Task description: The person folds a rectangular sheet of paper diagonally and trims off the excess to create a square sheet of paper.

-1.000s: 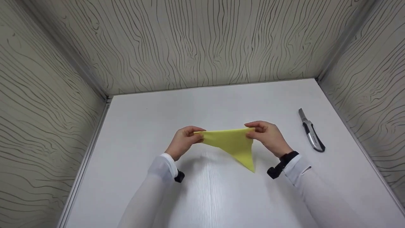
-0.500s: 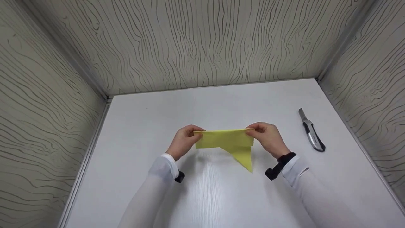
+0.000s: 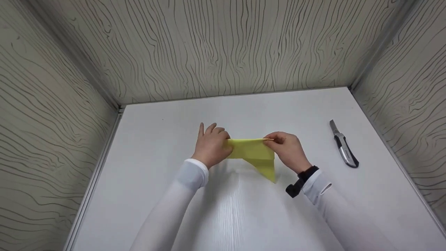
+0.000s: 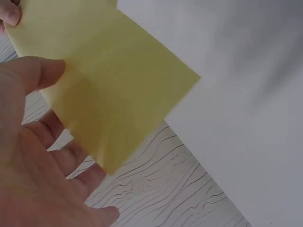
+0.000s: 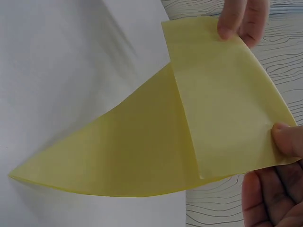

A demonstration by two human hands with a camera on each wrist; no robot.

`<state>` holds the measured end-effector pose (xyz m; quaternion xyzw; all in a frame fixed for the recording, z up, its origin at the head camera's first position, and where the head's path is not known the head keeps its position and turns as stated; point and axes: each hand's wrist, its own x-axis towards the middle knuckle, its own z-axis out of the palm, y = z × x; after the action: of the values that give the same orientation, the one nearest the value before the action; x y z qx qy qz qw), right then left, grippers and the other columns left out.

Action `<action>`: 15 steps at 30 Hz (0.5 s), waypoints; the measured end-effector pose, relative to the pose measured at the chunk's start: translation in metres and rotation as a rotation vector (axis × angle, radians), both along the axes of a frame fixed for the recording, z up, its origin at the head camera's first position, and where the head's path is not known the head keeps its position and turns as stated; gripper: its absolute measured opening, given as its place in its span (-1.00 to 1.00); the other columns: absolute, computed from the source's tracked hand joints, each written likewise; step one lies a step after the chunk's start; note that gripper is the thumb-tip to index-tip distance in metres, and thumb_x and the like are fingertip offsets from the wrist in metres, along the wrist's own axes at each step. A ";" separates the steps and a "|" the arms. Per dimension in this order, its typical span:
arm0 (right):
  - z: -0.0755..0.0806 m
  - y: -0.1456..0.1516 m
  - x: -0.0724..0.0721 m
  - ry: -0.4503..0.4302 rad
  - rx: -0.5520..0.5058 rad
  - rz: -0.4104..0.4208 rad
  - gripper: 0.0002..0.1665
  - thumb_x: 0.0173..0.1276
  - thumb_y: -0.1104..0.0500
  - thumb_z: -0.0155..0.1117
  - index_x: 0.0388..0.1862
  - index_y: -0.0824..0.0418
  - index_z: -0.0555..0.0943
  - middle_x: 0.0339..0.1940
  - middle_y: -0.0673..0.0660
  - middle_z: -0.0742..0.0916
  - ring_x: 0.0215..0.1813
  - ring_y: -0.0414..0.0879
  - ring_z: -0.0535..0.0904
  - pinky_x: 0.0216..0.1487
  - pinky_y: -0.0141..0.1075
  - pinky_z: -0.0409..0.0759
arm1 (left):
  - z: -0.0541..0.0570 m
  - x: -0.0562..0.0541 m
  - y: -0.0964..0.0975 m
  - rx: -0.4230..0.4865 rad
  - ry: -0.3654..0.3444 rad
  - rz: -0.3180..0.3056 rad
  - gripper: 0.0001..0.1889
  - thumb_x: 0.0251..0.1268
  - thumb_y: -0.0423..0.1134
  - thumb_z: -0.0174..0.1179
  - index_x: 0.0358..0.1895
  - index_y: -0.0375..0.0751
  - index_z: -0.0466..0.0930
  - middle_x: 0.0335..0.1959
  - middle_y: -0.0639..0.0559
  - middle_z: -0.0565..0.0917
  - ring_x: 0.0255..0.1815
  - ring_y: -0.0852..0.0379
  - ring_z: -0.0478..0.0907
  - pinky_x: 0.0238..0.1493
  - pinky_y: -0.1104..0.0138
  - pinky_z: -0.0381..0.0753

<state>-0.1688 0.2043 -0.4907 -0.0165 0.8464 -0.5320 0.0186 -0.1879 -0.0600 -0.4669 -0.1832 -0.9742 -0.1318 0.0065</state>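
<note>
A sheet of yellow paper [image 3: 252,148], folded over along its top edge, is held up above the white table between both hands. Its lower right part hangs down to a point, best seen in the right wrist view, where the folded flap [image 5: 222,94] overlaps the longer pointed layer [image 5: 128,146]. My left hand [image 3: 212,146] pinches the left part of the top fold, thumb in front, its outer fingers spread upward. At the right end of that fold, my right hand [image 3: 287,148] pinches the paper between thumb and fingers.
A utility knife [image 3: 344,146] with a grey and black handle lies on the right of the white table [image 3: 146,139], its blade extended toward the back. Wood-grain panels [image 3: 223,45] wall the table at the back and both sides.
The front flap has come down over the paper. My left hand has turned and slid inward along the fold, its outer fingers now spread. The right hand has shifted slightly left.
</note>
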 end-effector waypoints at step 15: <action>-0.001 -0.021 0.004 0.015 -0.030 0.037 -0.77 0.40 -0.01 0.44 -0.12 0.10 0.78 -0.16 0.03 0.80 -0.10 -0.06 0.68 -0.06 -0.25 0.66 | -0.005 0.004 0.051 0.186 0.063 -0.155 -0.83 0.51 -0.02 0.22 -0.11 0.05 0.75 -0.25 0.26 0.76 -0.32 0.30 0.65 -0.20 0.37 0.62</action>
<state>-0.1651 0.1829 -0.4912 -0.0364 0.8381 -0.5439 0.0217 -0.1837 -0.0095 -0.4722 -0.2605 -0.9400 -0.2158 0.0440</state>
